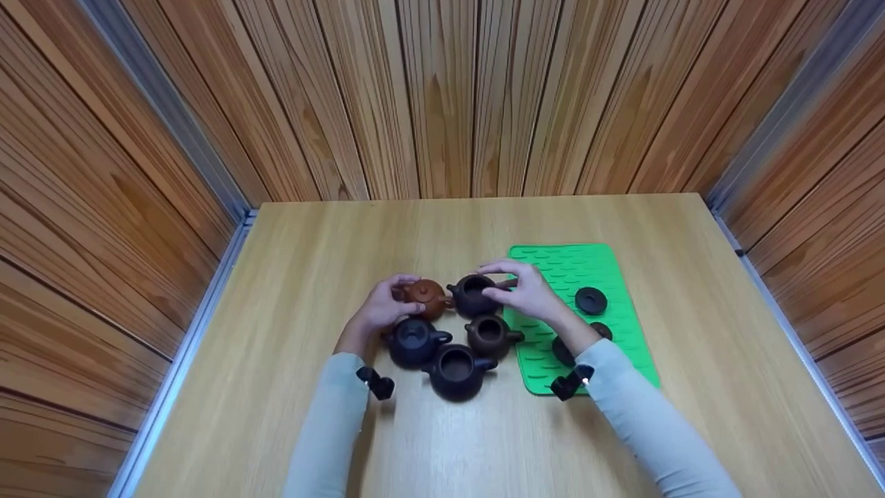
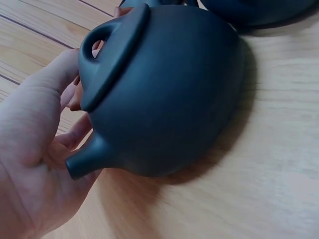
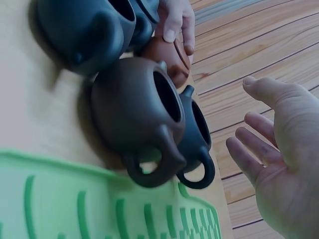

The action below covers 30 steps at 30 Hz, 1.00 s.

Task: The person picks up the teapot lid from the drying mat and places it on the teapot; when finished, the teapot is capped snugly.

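My left hand (image 1: pixel 382 304) holds a small reddish-brown teapot (image 1: pixel 426 297) that has its lid on, thumb on the near side and fingers on the far side. Just in front stands a blue-black teapot (image 1: pixel 413 342), also lidded; it fills much of the left wrist view and hides most of the reddish one there. My right hand (image 1: pixel 529 289) hovers with fingers spread beside a lidless black teapot (image 1: pixel 477 296) at the back, holding nothing. Nearer me are a lidless brown teapot (image 1: pixel 489 339) and a lidless black teapot (image 1: pixel 457 377).
A green ridged mat (image 1: pixel 560 259) lies right of the teapots, under my right forearm. On it rest a round black lid (image 1: pixel 591 301), a dark lid (image 1: pixel 603 330) and another lid (image 1: pixel 561 353) partly behind the arm. Wood-panelled walls (image 1: pixel 442 104) surround the table.
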Each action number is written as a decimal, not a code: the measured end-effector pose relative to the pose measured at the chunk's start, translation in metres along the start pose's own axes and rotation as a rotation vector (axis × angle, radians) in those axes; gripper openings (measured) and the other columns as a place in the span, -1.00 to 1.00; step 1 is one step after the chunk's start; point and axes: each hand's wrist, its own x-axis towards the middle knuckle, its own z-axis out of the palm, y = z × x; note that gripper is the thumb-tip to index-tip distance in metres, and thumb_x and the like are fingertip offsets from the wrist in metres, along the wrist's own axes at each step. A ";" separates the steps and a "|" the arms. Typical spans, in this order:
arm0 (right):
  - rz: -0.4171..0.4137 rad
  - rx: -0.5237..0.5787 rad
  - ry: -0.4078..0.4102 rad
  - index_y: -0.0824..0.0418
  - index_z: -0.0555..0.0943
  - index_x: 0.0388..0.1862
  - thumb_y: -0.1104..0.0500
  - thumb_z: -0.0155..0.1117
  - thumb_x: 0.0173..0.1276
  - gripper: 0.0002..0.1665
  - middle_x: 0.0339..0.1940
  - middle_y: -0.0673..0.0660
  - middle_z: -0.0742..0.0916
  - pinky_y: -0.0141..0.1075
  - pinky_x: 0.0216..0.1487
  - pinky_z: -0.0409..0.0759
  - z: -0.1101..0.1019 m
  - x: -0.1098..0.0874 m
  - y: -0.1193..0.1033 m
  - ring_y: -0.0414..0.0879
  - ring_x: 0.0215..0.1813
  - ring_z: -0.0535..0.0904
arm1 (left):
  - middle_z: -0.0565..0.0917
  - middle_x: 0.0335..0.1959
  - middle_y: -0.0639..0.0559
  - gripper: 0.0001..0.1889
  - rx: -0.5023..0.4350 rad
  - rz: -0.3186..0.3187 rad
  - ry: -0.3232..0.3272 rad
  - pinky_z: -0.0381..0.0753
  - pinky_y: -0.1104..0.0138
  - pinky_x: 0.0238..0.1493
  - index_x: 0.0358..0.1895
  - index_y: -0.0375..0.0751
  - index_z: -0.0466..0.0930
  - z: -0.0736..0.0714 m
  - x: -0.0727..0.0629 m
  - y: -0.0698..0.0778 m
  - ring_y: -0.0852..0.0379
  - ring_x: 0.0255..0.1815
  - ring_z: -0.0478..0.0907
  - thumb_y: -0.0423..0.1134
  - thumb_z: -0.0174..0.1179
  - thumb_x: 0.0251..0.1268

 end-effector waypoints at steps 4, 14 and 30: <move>0.014 -0.015 0.012 0.46 0.73 0.34 0.44 0.51 0.49 -0.54 0.43 0.48 0.73 0.25 0.40 0.75 -0.009 -0.007 0.006 0.40 0.52 0.63 | 0.67 0.34 -0.23 -0.42 0.021 0.014 0.000 0.58 0.36 0.13 0.49 -0.27 0.61 0.001 0.000 -0.001 -0.03 0.24 0.57 -0.44 0.49 0.43; 0.049 -0.049 0.043 0.38 0.76 0.33 0.41 0.55 0.47 -0.53 0.42 0.40 0.76 0.31 0.42 0.71 -0.033 -0.026 0.016 0.36 0.53 0.63 | 0.65 0.46 -0.31 -0.39 0.136 0.035 -0.034 0.55 -0.03 0.58 0.53 -0.24 0.58 -0.003 0.001 0.009 -0.24 0.47 0.60 -0.38 0.50 0.45; 0.082 -0.134 0.073 0.29 0.79 0.33 0.35 0.54 0.51 -0.56 0.44 0.37 0.76 0.26 0.40 0.74 -0.066 -0.054 0.028 0.33 0.49 0.67 | 0.51 0.63 -0.29 -0.30 0.264 0.192 -0.035 0.51 -0.19 0.65 0.56 -0.12 0.60 0.006 0.016 0.062 -0.32 0.67 0.46 -0.27 0.56 0.35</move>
